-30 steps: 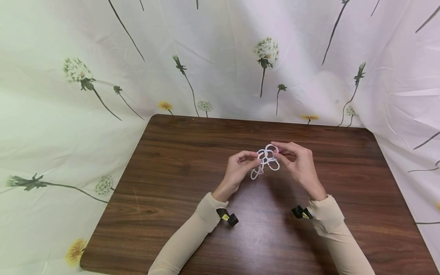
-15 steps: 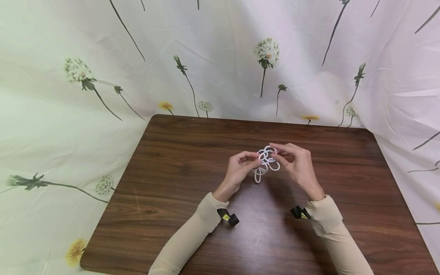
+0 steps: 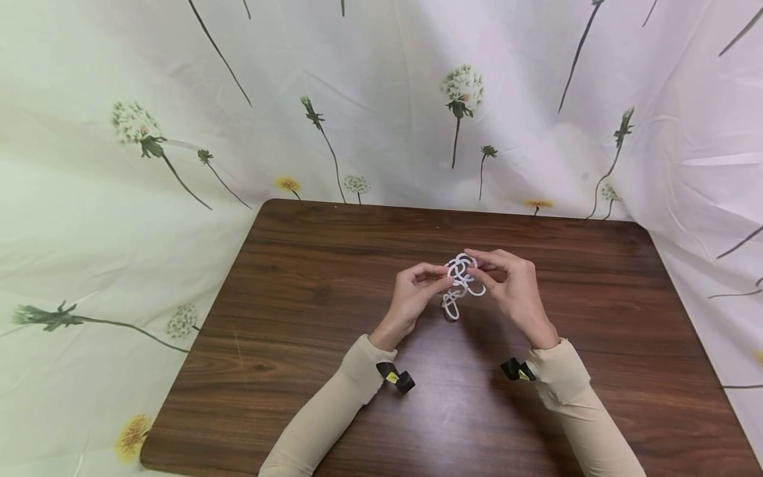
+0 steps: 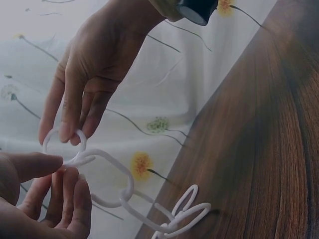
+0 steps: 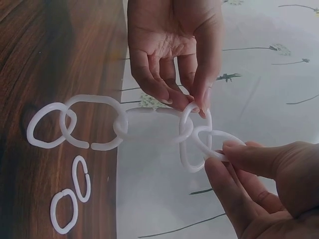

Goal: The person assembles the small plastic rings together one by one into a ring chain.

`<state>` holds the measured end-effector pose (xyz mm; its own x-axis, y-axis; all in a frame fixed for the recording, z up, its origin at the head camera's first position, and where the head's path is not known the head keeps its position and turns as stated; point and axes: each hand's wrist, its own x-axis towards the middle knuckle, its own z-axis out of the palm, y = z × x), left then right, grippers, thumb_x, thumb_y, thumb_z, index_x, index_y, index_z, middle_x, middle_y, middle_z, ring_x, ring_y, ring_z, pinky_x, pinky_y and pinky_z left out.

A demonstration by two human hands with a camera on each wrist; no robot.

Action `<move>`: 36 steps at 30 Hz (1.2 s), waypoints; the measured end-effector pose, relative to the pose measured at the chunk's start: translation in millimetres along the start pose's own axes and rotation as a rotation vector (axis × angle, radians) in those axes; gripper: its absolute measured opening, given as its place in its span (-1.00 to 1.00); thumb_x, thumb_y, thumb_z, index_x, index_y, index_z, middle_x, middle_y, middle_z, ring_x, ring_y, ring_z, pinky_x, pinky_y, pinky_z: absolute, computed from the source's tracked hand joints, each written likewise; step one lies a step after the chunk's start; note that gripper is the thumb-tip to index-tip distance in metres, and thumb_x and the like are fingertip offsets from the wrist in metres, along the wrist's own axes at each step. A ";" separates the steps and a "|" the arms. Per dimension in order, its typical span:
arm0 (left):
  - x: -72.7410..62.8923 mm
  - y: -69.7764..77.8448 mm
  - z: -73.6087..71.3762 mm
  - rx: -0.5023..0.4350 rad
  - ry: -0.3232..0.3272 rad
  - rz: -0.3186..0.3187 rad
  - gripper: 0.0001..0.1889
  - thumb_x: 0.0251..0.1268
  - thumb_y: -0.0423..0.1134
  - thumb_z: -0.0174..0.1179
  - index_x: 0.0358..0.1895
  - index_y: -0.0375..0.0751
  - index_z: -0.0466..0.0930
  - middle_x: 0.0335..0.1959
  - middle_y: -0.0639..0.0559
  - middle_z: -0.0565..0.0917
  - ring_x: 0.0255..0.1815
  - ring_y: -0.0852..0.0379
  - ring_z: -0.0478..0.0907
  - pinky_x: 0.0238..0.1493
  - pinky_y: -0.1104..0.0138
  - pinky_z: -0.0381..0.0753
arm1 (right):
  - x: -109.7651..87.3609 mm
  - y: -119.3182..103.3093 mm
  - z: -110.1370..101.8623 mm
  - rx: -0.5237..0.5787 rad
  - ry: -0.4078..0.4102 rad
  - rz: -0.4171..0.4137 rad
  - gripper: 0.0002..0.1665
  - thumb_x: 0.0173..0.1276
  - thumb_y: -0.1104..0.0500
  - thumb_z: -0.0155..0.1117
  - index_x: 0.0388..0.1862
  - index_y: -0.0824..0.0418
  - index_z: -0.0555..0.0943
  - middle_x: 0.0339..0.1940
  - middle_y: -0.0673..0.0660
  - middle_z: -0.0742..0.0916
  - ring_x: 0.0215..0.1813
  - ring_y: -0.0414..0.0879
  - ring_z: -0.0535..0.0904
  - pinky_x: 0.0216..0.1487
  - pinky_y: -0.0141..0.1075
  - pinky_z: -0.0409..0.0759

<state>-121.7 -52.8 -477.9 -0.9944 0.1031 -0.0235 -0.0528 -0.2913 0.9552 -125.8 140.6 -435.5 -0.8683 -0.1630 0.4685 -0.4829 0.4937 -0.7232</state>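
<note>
A chain of white plastic links (image 5: 94,98), C-shaped with small gaps, is held up between both hands over the table. My left hand (image 3: 406,295) pinches one link (image 5: 208,119) between thumb and fingertips. Close beside it, my right hand (image 3: 515,291) pinches the neighbouring link (image 4: 81,139), which passes through the one in the left hand in the right wrist view. More joined links hang below the fingers, with the lower ones (image 4: 207,211) bunched together in the left wrist view. Two more links (image 5: 76,215) show lower down in the right wrist view, against the tabletop.
A dark brown wood-grain table (image 3: 298,265) with rounded corners lies under the hands. White cloth (image 3: 381,119) printed with dandelions hangs behind it and at both sides. A black wrist camera (image 3: 404,381) is strapped at the left cuff, another (image 3: 511,368) at the right.
My right hand has moved slightly left, closer to the left hand, which stays in place. The hanging lower links have swung a little to the right and down.
</note>
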 end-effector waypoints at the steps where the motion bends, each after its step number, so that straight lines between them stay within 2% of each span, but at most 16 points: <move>1: 0.0 -0.1 0.0 -0.001 0.001 0.001 -0.69 0.24 -0.57 0.37 0.03 -0.66 0.61 -0.11 -0.33 0.75 -0.27 0.30 0.71 -0.17 0.45 0.76 | 0.1 -0.5 0.2 -0.005 0.002 -0.006 -0.58 0.20 0.41 0.56 0.05 0.19 0.81 -0.30 0.13 0.84 -0.22 -0.17 0.75 -0.14 -0.66 0.68; 7: 0.5 0.1 0.9 -0.021 -0.006 0.000 -0.69 0.25 -0.58 0.35 0.03 -0.69 0.60 -0.06 -0.47 0.70 -0.29 0.29 0.72 -0.17 0.46 0.78 | 0.2 -0.9 1.3 -0.018 0.009 -0.030 -0.59 0.20 0.43 0.55 0.05 0.21 0.81 -0.28 0.14 0.83 -0.23 -0.11 0.75 -0.18 -0.60 0.71; 14: 1.9 -0.2 0.7 -0.015 0.002 -0.014 -0.70 0.27 -0.54 0.37 0.03 -0.64 0.63 -0.19 -0.07 0.77 -0.29 0.29 0.72 -0.20 0.42 0.77 | 1.0 0.0 1.7 0.000 0.008 -0.020 -0.58 0.22 0.44 0.53 0.07 0.23 0.80 -0.26 0.15 0.83 -0.21 -0.05 0.76 -0.18 -0.58 0.73; 16: 1.4 -0.2 0.7 -0.010 0.008 -0.016 -0.70 0.27 -0.54 0.37 0.03 -0.64 0.63 -0.18 -0.08 0.79 -0.29 0.29 0.72 -0.21 0.41 0.77 | 0.9 -0.1 2.1 0.000 0.007 -0.019 -0.58 0.22 0.44 0.53 0.07 0.23 0.80 -0.26 0.16 0.83 -0.21 -0.03 0.77 -0.17 -0.59 0.72; 21: 0.6 -1.4 0.5 -0.001 0.016 -0.023 -0.69 0.26 -0.53 0.39 0.03 -0.63 0.64 -0.09 -0.28 0.79 -0.28 0.29 0.73 -0.21 0.42 0.77 | -0.1 0.4 3.5 -0.010 0.008 -0.017 -0.58 0.23 0.44 0.52 0.08 0.23 0.79 -0.25 0.16 0.83 -0.21 0.02 0.79 -0.18 -0.62 0.70; 24: 1.4 -2.0 0.5 0.006 0.015 -0.020 -0.69 0.26 -0.51 0.39 0.03 -0.62 0.65 -0.10 -0.24 0.79 -0.28 0.29 0.73 -0.21 0.41 0.77 | -0.2 0.2 3.7 -0.013 0.014 -0.022 -0.58 0.22 0.44 0.53 0.08 0.23 0.80 -0.24 0.16 0.84 -0.21 0.03 0.80 -0.18 -0.62 0.70; 29: 2.1 -3.3 1.7 0.013 0.003 -0.024 -0.70 0.27 -0.52 0.38 0.02 -0.61 0.66 -0.23 0.03 0.80 -0.28 0.29 0.73 -0.11 0.28 0.82 | -0.5 -0.1 5.3 -0.008 0.008 -0.029 -0.56 0.22 0.45 0.53 0.08 0.20 0.80 -0.23 0.16 0.84 -0.21 0.00 0.80 -0.19 -0.55 0.74; 33: 1.1 -4.4 3.9 0.016 -0.010 -0.021 -0.72 0.29 -0.51 0.37 0.02 -0.61 0.66 -0.22 -0.01 0.80 -0.28 0.27 0.73 -0.02 0.21 0.83 | -1.4 1.7 7.8 -0.006 -0.001 -0.026 -0.57 0.22 0.45 0.53 0.09 0.23 0.79 -0.24 0.17 0.83 -0.21 0.01 0.79 -0.21 -0.51 0.76; 36: 1.7 -3.2 4.4 0.007 -0.008 -0.011 -0.72 0.29 -0.51 0.36 0.02 -0.60 0.66 -0.20 -0.07 0.79 -0.28 0.25 0.73 -0.10 0.33 0.81 | -0.7 3.0 6.5 -0.008 0.005 -0.015 -0.57 0.24 0.43 0.52 0.11 0.24 0.77 -0.22 0.18 0.83 -0.22 0.04 0.80 -0.20 -0.51 0.75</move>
<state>-122.9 -47.5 -479.7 -0.9930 0.1140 -0.0318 -0.0631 -0.2834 0.9569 -127.3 136.6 -441.3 -0.8602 -0.1663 0.4820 -0.4952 0.4977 -0.7121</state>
